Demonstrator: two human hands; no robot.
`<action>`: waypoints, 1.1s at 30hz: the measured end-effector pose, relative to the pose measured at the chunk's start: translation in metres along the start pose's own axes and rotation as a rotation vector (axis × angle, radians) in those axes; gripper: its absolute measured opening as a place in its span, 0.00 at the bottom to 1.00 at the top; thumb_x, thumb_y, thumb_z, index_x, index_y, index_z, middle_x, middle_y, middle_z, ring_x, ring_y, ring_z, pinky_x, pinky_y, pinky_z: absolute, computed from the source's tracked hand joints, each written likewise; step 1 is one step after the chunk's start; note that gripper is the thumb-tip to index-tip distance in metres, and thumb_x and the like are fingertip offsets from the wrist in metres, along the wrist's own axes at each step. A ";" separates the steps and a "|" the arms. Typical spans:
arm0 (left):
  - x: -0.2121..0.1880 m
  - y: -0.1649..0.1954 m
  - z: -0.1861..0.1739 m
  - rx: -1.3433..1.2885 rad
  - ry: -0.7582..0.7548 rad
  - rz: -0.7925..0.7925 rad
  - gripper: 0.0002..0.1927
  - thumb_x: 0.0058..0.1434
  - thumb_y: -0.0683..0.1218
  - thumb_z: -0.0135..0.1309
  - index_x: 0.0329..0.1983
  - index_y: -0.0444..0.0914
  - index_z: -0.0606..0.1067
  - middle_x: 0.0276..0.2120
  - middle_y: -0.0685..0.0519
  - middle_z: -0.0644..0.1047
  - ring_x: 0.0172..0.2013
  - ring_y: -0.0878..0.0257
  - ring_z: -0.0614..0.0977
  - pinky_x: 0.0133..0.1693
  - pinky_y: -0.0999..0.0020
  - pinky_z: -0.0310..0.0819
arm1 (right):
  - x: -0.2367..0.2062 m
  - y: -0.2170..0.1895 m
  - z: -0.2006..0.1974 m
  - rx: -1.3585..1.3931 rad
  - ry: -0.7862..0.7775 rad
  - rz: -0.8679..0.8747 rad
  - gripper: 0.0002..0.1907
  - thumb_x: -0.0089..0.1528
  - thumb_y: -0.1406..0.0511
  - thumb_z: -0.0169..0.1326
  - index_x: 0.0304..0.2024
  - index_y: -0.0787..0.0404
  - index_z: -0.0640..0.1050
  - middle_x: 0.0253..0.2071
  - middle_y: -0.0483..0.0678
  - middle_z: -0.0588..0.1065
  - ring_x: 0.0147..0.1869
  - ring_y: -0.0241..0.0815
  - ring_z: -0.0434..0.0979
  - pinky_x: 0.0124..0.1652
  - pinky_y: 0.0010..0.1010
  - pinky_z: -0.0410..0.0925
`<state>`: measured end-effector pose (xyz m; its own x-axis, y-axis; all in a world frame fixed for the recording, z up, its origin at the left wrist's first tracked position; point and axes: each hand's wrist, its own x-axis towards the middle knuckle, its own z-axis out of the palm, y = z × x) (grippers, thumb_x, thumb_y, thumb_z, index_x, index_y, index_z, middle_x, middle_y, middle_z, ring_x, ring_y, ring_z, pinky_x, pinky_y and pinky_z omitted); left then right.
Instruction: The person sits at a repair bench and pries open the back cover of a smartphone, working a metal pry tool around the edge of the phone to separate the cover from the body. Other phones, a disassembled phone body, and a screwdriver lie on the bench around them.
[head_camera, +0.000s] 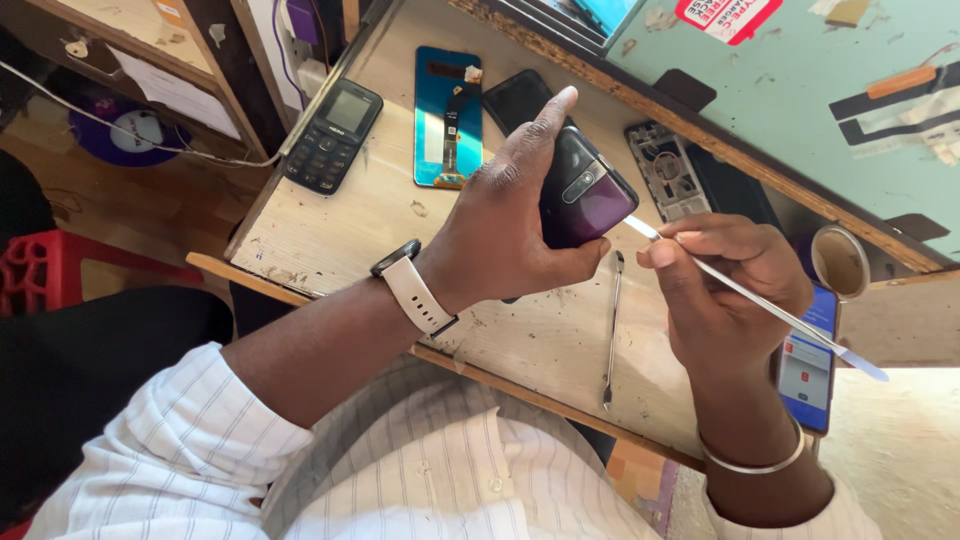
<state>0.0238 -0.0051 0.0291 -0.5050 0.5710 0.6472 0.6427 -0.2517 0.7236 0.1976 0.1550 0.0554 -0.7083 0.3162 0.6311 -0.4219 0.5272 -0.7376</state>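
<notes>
My left hand (505, 215) grips a dark purple smartphone (590, 190), back side up, above the wooden workbench (330, 230). My right hand (725, 290) pinches a thin metal pry tool (770, 305) like a pen. Its flat tip touches the right edge of the phone. A white smartwatch (412, 285) sits on my left wrist and a metal bangle (755, 462) on my right.
On the bench lie a second metal spudger (611, 330), a black keypad phone (332, 135), a teal phone back panel (447, 115), a black screen (515, 95), an opened phone frame (665, 170), a lit smartphone (808, 365) and a tape roll (838, 262).
</notes>
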 end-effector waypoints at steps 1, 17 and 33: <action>0.000 0.000 0.000 0.005 -0.003 0.006 0.56 0.54 0.52 0.69 0.77 0.32 0.50 0.60 0.34 0.72 0.60 0.42 0.78 0.63 0.56 0.73 | 0.000 0.000 0.000 0.014 0.003 -0.003 0.09 0.71 0.78 0.60 0.46 0.68 0.71 0.45 0.59 0.78 0.43 0.38 0.82 0.43 0.22 0.77; -0.003 -0.004 0.002 -0.018 -0.026 0.032 0.56 0.55 0.51 0.69 0.78 0.32 0.49 0.59 0.35 0.72 0.58 0.42 0.79 0.62 0.57 0.75 | -0.002 -0.007 0.000 -0.120 0.012 -0.014 0.11 0.70 0.78 0.63 0.45 0.67 0.72 0.46 0.57 0.78 0.40 0.31 0.79 0.36 0.15 0.71; -0.008 -0.002 0.003 -0.076 -0.041 0.086 0.56 0.54 0.49 0.71 0.77 0.35 0.50 0.53 0.43 0.73 0.49 0.49 0.82 0.52 0.61 0.79 | 0.001 0.019 0.002 0.693 -0.064 0.483 0.05 0.67 0.77 0.60 0.46 0.68 0.80 0.38 0.59 0.80 0.42 0.45 0.84 0.44 0.32 0.78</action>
<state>0.0283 -0.0068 0.0221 -0.4248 0.5761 0.6983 0.6360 -0.3591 0.6831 0.1878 0.1632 0.0413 -0.9218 0.3265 0.2090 -0.3011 -0.2635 -0.9165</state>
